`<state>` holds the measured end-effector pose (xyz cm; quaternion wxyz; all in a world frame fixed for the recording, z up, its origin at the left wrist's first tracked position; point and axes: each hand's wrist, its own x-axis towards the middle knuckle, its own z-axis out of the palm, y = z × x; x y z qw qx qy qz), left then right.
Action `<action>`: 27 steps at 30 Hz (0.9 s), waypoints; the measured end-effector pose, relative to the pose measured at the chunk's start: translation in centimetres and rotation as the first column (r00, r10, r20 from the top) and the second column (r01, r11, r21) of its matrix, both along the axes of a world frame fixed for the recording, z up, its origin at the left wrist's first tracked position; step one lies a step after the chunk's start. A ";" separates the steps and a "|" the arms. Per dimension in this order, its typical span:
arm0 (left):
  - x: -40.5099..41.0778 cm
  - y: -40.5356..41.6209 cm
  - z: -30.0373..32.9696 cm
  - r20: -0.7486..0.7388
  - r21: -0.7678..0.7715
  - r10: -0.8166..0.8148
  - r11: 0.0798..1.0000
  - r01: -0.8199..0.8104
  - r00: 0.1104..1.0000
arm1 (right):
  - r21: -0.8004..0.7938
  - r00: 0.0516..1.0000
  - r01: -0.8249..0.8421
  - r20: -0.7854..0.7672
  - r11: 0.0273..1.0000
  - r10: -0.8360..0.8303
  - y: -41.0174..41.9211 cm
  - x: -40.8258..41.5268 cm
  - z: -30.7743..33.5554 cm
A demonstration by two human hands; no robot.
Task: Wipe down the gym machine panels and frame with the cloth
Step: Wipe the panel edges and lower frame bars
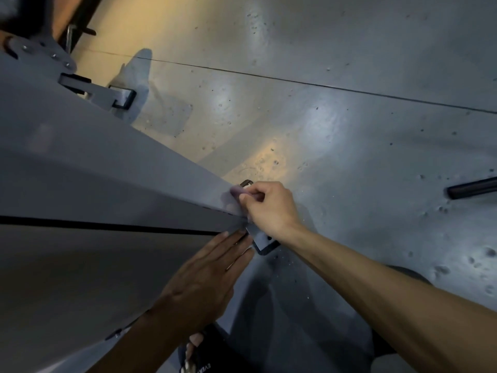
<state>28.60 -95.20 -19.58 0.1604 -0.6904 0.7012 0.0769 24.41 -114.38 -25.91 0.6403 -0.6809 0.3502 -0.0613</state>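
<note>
Grey panel point(102, 168) fills the left, running down to a low corner at centre. Darker lower panel point(80, 265) below a black seam. Left hand point(204, 278) lies flat on the lower panel, fingers straight, tips near the corner. Right hand point(269, 208) just right of the corner, fingers curled, pinching a small purplish cloth point(238, 193) against the panel edge; cloth mostly hidden under the fingers. Foot plate point(265, 242) between the hands. Grey pitted floor point(349, 117); black bar point(473, 188) far right.
</note>
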 end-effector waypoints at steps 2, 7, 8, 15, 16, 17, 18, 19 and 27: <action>-0.2 -0.1 -0.4 -0.045 -0.032 0.042 0.999 -0.044 0.998 | 0.022 0.992 0.004 0.124 1.000 -0.006 0.0 -0.6 1.0; -1.1 -0.4 -0.7 -0.265 -0.158 0.267 0.936 -0.315 0.927 | -0.104 1.000 -0.030 -0.006 0.994 0.030 0.0 -1.4 -2.4; -1.3 -0.5 -0.6 -0.288 -0.164 0.282 0.927 -0.337 0.915 | -0.091 0.998 -0.039 -0.057 0.995 0.034 0.0 -1.5 -3.1; -0.8 -0.6 -0.7 -0.360 -0.059 0.361 0.911 -0.407 0.860 | -0.008 0.995 0.004 0.104 1.000 -0.003 0.3 -1.6 0.0; -0.8 -0.6 -0.8 -0.367 -0.045 0.379 0.905 -0.423 0.849 | -0.042 0.988 -0.003 0.154 0.999 0.010 0.4 -1.8 0.4; -0.8 -0.6 -0.8 -0.373 -0.035 0.389 0.901 -0.432 0.842 | -0.097 0.983 -0.010 0.183 0.995 0.028 0.6 -1.9 0.5; -0.8 -0.6 -0.9 -0.375 -0.030 0.391 0.901 -0.432 0.841 | -0.155 0.982 -0.022 0.183 0.988 0.050 0.6 -1.9 0.2; -0.8 -0.5 -1.0 -0.369 -0.032 0.382 0.906 -0.423 0.847 | -0.200 0.986 -0.042 0.152 0.979 0.073 0.5 -1.9 -0.4; -0.4 -0.4 -0.7 -0.347 -0.041 0.345 0.923 -0.382 0.872 | -0.087 0.988 -0.051 -0.147 0.995 0.038 -0.3 -0.7 -3.8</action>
